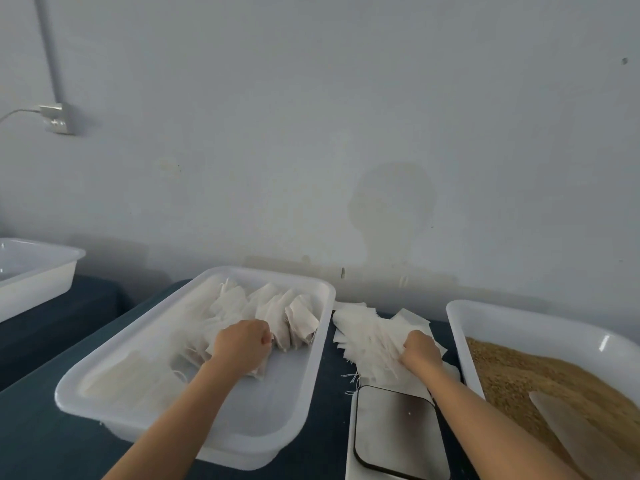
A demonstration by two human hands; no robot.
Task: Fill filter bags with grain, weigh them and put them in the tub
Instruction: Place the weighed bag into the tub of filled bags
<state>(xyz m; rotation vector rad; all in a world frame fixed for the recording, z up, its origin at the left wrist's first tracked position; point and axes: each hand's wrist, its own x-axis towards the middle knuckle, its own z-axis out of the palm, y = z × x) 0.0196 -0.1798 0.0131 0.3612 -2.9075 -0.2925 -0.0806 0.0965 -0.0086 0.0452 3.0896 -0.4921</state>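
Filled filter bags (273, 317) stand packed in rows inside the white tub (301, 403) at lower centre of the frame, leaning against one another toward the tub's far end. The near end of the tub is bare, which leaves room for further bags.

The left hand (242, 341) rests among the nearest bags with its fingers curled; it appears to pinch the top of one bag, probably to seat it against the row, but the exact contact is hidden by the knuckles.

To the right of the tub, a loose pile of empty filter bags (367, 336) lies on the dark table (34, 441). The right hand (420, 353) grips into this pile, fingers curled round the sheets, likely to separate the next bag for filling.

Directly below the pile sits the scale (394, 427), its platform unloaded. At lower right, a second white tub (460, 341) holds the grain (519, 379), with a pale scoop (568, 427) lying on it. Supply, scale and receiving tub sit side by side, evidently to keep reaches short.

A third white tub (34, 271) stands at the left edge, and a wall socket (57, 117) is at upper left.
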